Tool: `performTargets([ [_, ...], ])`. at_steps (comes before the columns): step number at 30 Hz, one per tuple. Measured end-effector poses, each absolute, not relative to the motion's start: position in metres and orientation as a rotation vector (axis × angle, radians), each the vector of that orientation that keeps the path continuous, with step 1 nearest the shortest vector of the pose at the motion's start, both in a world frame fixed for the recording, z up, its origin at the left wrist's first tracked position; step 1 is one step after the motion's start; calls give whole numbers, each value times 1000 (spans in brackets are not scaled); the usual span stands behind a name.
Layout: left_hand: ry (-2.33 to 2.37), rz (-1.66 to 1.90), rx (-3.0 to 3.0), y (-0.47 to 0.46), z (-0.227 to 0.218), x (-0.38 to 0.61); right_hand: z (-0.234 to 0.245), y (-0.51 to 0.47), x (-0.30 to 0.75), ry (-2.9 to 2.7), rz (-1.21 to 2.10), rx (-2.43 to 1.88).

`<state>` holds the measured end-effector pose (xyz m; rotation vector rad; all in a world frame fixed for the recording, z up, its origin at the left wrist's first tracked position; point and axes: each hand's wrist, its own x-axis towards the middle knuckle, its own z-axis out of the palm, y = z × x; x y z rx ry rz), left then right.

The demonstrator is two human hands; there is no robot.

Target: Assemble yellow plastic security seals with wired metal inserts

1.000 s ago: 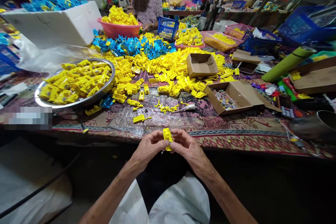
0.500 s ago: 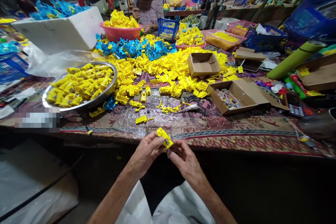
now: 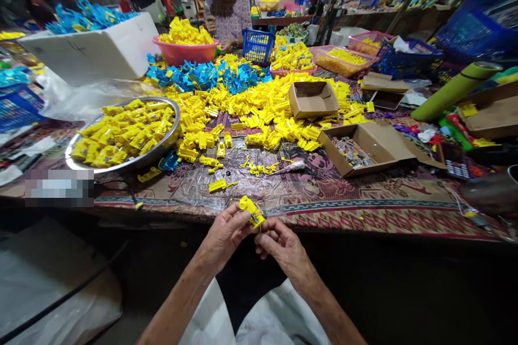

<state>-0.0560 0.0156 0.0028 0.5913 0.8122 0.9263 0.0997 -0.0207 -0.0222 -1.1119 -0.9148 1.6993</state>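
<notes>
My left hand (image 3: 224,234) grips a small yellow plastic part (image 3: 251,212) between thumb and fingers, holding it tilted just above the table's front edge. My right hand (image 3: 281,250) pinches the part's lower end, where a thin metal pin or wire seems to stick out, too small to tell exactly. Both hands are in front of the patterned cloth (image 3: 324,215). Beyond them lie loose yellow pieces (image 3: 218,185), a heap of yellow plastic parts (image 3: 259,108), and a steel tray (image 3: 172,140) full of larger yellow parts.
Cardboard box lids (image 3: 366,159) (image 3: 313,99) stand among the parts, one holding wires. Blue plastic pieces (image 3: 202,78), a white foam box (image 3: 81,54), a pink basin (image 3: 186,54) and a blue basket (image 3: 259,46) lie beyond. A co-worker (image 3: 229,16) sits across the table.
The yellow part has tilted from nearly upright to leaning left, and my hands have shifted apart slightly. The view has moved a little, with the table items shifting right.
</notes>
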Motion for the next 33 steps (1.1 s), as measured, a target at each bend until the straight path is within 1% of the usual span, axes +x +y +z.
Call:
performTargets([
  [5, 788, 930, 515, 15, -1, -60, -22, -17, 106, -987, 1577, -1196],
  [11, 789, 924, 451, 17, -3, -61, -14, -14, 113, -1310, 1162, -1439],
  [15, 790, 940, 401, 15, -5, -58, -12, -14, 109, -1416, 1038, -1468],
  [19, 784, 936, 375, 10, -6, -55, -11, -12, 109, -1441, 844, -1495],
  [24, 811, 920, 405, 8, -5, -54, -10, -4, 114, -1456, 720, -1468],
  [28, 807, 930, 550, 12, -4, -55, -7, 0, 117, -1580, 634, -1423],
  [30, 844, 959, 618, 13, -4, -56, -5, -2, 116, -1551, 596, -1423],
  [32, 910, 1001, 664, 15, -5, -57, -2, -7, 114, -1477, 624, -1451],
  [33, 939, 1023, 686, 15, -6, -58, -1, -11, 111, -1443, 694, -1462],
])
